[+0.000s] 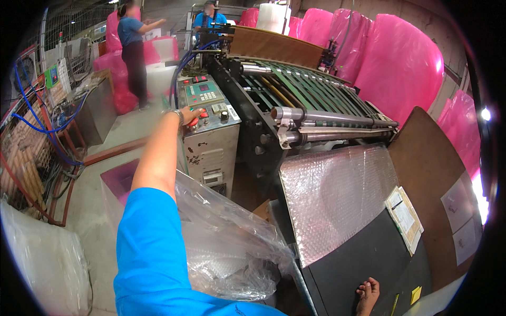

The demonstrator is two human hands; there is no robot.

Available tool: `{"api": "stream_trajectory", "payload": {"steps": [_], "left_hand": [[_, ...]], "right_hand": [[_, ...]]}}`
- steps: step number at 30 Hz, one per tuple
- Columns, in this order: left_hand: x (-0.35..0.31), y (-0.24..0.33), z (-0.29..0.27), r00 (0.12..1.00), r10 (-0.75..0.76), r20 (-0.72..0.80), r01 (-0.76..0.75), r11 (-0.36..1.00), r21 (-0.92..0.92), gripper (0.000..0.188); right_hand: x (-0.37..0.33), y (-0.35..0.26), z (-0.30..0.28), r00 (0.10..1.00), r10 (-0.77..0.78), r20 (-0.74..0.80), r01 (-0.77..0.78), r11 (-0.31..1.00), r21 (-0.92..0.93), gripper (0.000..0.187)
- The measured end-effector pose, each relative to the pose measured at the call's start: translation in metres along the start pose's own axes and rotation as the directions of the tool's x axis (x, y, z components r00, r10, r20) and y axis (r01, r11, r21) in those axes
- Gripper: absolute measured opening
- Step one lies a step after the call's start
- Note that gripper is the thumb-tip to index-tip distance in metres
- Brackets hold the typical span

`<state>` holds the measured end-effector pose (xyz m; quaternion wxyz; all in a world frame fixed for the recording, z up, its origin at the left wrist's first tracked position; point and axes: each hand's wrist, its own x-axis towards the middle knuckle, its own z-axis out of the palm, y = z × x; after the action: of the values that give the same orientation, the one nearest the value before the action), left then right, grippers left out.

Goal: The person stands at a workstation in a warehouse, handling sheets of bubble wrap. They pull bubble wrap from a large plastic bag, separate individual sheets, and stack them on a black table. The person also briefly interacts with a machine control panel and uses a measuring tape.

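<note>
My left arm, in a blue sleeve, reaches out to a grey control box [211, 152] at the machine's near left corner. Fingers extended, my left hand [190, 114] rests among the red buttons [193, 122] beside the keypad panel [203, 91]; which button it touches is hard to make out. At the lower right, my right hand [368, 293] hovers over or rests on a black tabletop [337, 282], its fingers curled in and nothing visible in them. A sheet of clear bubble wrap [337, 195] lies on that tabletop, below the machine's metal rollers [332, 117].
Papers on a board [404, 215] and a yellow pad [416, 295] lie on the tabletop's right. Clear plastic film [226, 237] hangs beside the table. Pink wrapped rolls [400, 66] stand behind the machine. One person [134, 52] stands far left, another [210, 20] behind the machine.
</note>
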<state>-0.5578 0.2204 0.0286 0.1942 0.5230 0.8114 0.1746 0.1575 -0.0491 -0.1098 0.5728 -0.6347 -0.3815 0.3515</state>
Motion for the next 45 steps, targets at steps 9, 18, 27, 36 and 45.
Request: {"api": "stream_trajectory", "payload": {"steps": [9,18,27,36,45], "left_hand": [[0.011,-0.007,0.008,0.997,0.005,-0.083,-0.004,1.000,0.009,0.089],[0.010,-0.005,0.005,0.999,-0.032,-0.002,0.032,0.999,0.010,0.089],[0.003,0.000,0.008,0.995,-0.003,-0.097,0.004,1.000,0.011,0.088],[0.012,-0.006,0.010,0.996,-0.005,-0.088,0.008,0.999,0.043,0.088],[0.000,0.003,0.002,0.999,-0.025,0.022,0.023,0.998,0.062,0.093]], "right_hand": [[-0.002,0.000,-0.001,1.000,0.016,-0.001,-0.016,0.999,0.039,0.027],[0.008,0.017,-0.007,0.999,-0.031,-0.023,0.033,0.995,0.093,0.018],[0.004,0.009,0.000,0.999,-0.018,-0.032,0.021,0.995,0.098,0.016],[0.002,0.005,0.003,0.999,-0.013,-0.051,0.016,0.997,0.069,0.016],[0.003,0.007,0.002,0.998,-0.002,-0.055,0.006,0.998,0.065,0.016]]}}
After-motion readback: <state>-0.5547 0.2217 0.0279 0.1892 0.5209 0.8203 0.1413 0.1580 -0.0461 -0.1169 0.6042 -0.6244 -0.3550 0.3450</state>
